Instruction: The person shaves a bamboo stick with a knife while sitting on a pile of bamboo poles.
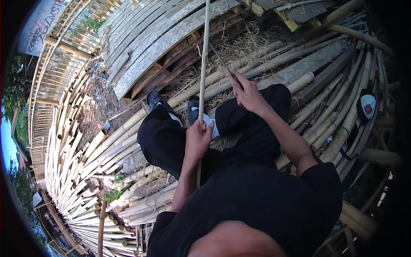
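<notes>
My left hand (197, 139) grips a long thin bamboo strip (204, 64) that runs from my lap straight up past the top edge. My right hand (248, 95) is closed on the handle of a knife whose dark blade (220, 60) angles up-left and meets the strip. I sit in black clothes with my knees (162, 137) bent, and my feet in dark sandals (155, 99) rest on the bamboo poles.
Bamboo poles (107, 145) lie stacked under and all around me, with dry shavings (244, 45) ahead. Grey curved planks (145, 38) lie at the upper left beside a bamboo fence (55, 77). A dark cap (367, 105) sits on poles at the right.
</notes>
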Demonstrator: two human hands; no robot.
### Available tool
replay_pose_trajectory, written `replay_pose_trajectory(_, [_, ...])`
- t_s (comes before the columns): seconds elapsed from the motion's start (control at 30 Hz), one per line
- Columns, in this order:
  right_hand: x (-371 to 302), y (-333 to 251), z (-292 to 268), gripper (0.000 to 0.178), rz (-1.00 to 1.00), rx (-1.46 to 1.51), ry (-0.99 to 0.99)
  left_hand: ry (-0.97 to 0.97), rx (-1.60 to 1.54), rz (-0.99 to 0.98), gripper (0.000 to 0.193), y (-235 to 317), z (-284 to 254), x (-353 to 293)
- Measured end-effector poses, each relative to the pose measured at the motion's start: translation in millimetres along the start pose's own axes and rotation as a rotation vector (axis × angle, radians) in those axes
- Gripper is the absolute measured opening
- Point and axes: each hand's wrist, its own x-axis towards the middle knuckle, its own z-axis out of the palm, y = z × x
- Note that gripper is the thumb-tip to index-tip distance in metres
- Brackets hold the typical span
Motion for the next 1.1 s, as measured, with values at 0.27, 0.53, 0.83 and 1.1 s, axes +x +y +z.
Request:
replay_pose_trajectory(0.27, [4,11,13,0.031,-0.275,-0.667,-0.106,-0.041,-0.114,-0.02,0.033,3,2,2])
replay_pose_trajectory(0.53, [73,28,-19,0.031,-0.562,-0.83,-0.091,-0.092,-0.258,-0.004,0.031,-11,6,3])
replay_pose_trajectory(0.83, [66,17,-4,0.032,-0.615,-0.756,-0.171,-0.135,-0.341,-0.028,0.026,-11,3,3])
replay_pose_trajectory(1.1, [41,33,2,0.034,-0.542,-0.765,-0.204,-0.15,-0.255,-0.098,0.027,-5,3,4])
